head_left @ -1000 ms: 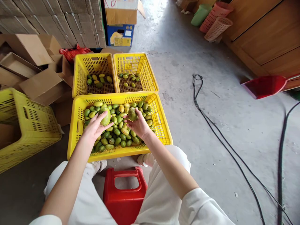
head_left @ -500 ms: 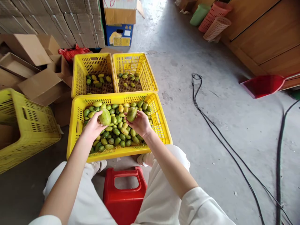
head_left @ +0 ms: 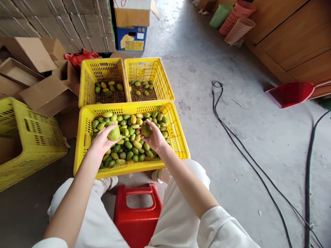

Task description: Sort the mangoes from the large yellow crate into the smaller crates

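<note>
My left hand is closed around a green mango, thumb over its top. A second, darker green mango sits in my right hand, the thumb and fingers wrapped about it. Both hands are held above a wide yellow crate, a short gap apart. Many small oval mangoes, green to yellow, cover the bottom of that crate. Behind it stand two smaller yellow crates, the left one and the right one, each with several mangoes inside.
A red plastic stool is between my knees. Another yellow crate stands at the left beside loose cardboard boxes. Black cables run over the floor at the right, near a red dustpan. Plastic baskets stand farther back.
Both hands have turned the mangoes in their grip. My left hand has tilted its mango slightly down; my right thumb now lies over the top of its mango. The crates have not moved.
</note>
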The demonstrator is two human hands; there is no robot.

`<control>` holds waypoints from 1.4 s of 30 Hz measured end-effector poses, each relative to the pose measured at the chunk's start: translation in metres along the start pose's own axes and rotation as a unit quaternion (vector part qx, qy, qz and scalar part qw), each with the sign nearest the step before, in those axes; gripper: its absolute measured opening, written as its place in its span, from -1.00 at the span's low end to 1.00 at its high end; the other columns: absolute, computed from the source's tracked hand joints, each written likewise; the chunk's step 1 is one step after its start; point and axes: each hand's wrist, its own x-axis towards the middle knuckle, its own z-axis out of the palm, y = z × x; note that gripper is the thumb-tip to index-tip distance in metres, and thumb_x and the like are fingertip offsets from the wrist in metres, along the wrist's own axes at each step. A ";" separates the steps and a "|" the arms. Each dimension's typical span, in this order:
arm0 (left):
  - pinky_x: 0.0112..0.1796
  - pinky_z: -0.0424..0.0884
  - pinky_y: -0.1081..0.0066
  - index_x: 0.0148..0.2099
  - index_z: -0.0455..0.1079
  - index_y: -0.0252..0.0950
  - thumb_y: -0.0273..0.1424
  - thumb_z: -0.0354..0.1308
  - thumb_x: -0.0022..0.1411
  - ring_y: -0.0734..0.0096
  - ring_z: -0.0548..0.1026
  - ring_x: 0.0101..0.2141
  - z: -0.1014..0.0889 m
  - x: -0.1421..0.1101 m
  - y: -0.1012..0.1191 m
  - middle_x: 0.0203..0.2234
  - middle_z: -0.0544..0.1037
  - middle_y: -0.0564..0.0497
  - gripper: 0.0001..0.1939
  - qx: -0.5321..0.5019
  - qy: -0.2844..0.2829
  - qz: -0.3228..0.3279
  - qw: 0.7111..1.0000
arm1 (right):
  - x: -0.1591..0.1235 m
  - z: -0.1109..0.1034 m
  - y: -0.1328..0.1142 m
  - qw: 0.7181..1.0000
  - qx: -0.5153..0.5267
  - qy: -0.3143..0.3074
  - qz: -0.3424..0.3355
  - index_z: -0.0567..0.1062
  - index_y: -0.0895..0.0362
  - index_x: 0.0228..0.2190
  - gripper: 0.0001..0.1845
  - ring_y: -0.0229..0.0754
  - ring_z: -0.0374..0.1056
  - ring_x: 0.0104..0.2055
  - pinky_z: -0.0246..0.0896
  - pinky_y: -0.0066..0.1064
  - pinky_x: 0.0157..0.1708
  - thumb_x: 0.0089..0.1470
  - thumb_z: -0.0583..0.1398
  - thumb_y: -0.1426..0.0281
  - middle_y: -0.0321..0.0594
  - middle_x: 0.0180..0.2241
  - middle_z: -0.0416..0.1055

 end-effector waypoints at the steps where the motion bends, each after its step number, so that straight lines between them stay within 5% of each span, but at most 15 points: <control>1: -0.24 0.71 0.41 -0.12 0.58 -0.22 -0.58 0.54 0.19 0.37 0.63 -0.25 0.001 -0.001 0.001 -0.16 0.69 -0.02 -0.72 0.014 0.011 0.004 1.000 | 0.000 0.000 -0.001 1.000 0.001 -0.007 0.004 0.54 0.03 -0.26 -0.71 -0.09 0.66 -0.16 0.35 -0.53 -0.50 0.43 0.41 0.15 -0.20 -0.32 0.66; 5: -0.26 0.70 0.40 -0.18 0.59 -0.24 -0.58 0.50 0.22 0.36 0.60 -0.26 0.009 -0.009 0.005 -0.19 0.67 -0.02 -0.80 0.061 0.049 0.003 0.997 | -0.001 0.000 -0.005 0.999 0.026 -0.034 0.016 0.59 0.04 -0.21 -0.76 -0.08 0.68 -0.09 0.41 -0.51 -0.47 0.45 0.40 0.17 -0.15 -0.20 0.70; 11: -0.23 0.69 0.41 -0.17 0.63 -0.25 -0.57 0.50 0.23 0.36 0.64 -0.23 0.011 -0.013 0.004 -0.15 0.71 -0.04 -0.82 0.052 0.034 0.016 0.998 | -0.001 0.003 -0.005 0.996 0.066 -0.040 0.044 0.65 0.04 -0.15 -0.86 -0.12 0.69 -0.06 0.55 -0.51 -0.32 0.44 0.43 0.25 -0.23 -0.25 0.63; 20: -0.47 0.53 0.52 0.00 0.64 -0.28 -0.27 0.48 0.44 0.28 0.68 -0.35 0.007 -0.005 0.005 -0.28 0.71 -0.16 -0.78 0.036 0.035 -0.037 0.998 | 0.006 -0.006 -0.005 0.994 0.080 -0.039 0.056 0.64 0.06 -0.11 -0.77 -0.18 0.59 -0.30 0.52 -0.49 -0.38 0.55 0.29 0.18 -0.25 -0.34 0.58; 24: -0.52 0.47 0.55 0.02 0.65 -0.31 -0.24 0.39 0.51 0.34 0.61 -0.43 0.010 -0.007 0.007 -0.32 0.69 -0.16 -0.77 0.014 0.037 -0.041 0.998 | 0.012 -0.012 -0.001 0.995 0.070 -0.033 0.063 0.59 0.04 -0.15 -0.70 -0.15 0.57 -0.34 0.57 -0.43 -0.40 0.47 0.39 0.08 -0.23 -0.32 0.58; 31: -0.54 0.38 0.57 -0.12 0.61 -0.24 -0.23 0.22 0.62 0.39 0.55 -0.45 0.017 -0.015 0.009 -0.36 0.64 -0.07 -0.74 -0.021 0.041 -0.016 0.999 | 0.014 -0.014 -0.002 0.986 0.093 0.028 0.135 0.52 0.08 -0.23 -0.60 -0.22 0.42 -0.45 0.32 -0.57 -0.60 0.61 0.18 0.08 -0.18 -0.39 0.49; 36: -0.43 0.47 0.52 -0.03 0.69 -0.21 -0.40 0.41 0.37 0.37 0.63 -0.32 0.011 -0.012 0.005 -0.17 0.74 -0.06 -0.86 0.009 -0.002 0.033 0.999 | 0.015 -0.011 0.001 0.995 0.061 0.025 0.081 0.53 0.03 -0.20 -0.72 -0.24 0.39 -0.43 0.32 -0.54 -0.58 0.46 0.39 0.13 -0.24 -0.35 0.55; 39: -0.45 0.37 0.54 -0.14 0.62 -0.20 -0.48 0.57 0.18 0.43 0.58 -0.36 0.008 -0.009 0.001 -0.26 0.69 0.02 -0.75 0.012 -0.001 0.041 0.999 | 0.017 -0.010 0.006 0.999 0.029 0.039 0.018 0.55 -0.01 -0.17 -0.74 -0.24 0.45 -0.36 0.41 -0.48 -0.50 0.31 0.50 0.23 -0.31 -0.28 0.60; 42: -0.49 0.28 0.54 -0.20 0.56 -0.20 -0.53 0.59 0.19 0.43 0.56 -0.36 0.009 -0.009 0.000 -0.32 0.66 0.03 -0.72 0.006 0.014 0.048 0.999 | 0.016 -0.011 0.011 0.999 0.004 0.028 -0.031 0.61 -0.04 -0.16 -0.72 -0.25 0.53 -0.24 0.50 -0.47 -0.35 0.18 0.55 0.39 -0.35 -0.19 0.64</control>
